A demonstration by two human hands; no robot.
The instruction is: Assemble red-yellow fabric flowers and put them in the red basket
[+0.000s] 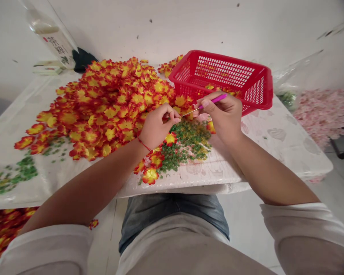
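My right hand (225, 114) grips a thin metal needle tool with a purple handle (219, 98), its tip pointing left. Close to that tip, my left hand (162, 122) is closed in a pinch; what sits between its fingertips is too small to make out. Below the hands lies a pile of small green plastic pieces (186, 147), some yellowish. Several red-and-yellow artificial flowers (150, 175) rest by the left wrist. Left of and behind the left hand spreads a large heap of the same flower heads (114, 103).
A red plastic basket (226, 63) with some flowers inside stands behind my right hand. A large bottle (50, 36) and a dark cloth (83, 60) are at the back left. More green pieces (24, 170) lie at far left. Pink flowers (323, 112) are beyond the table's right edge.
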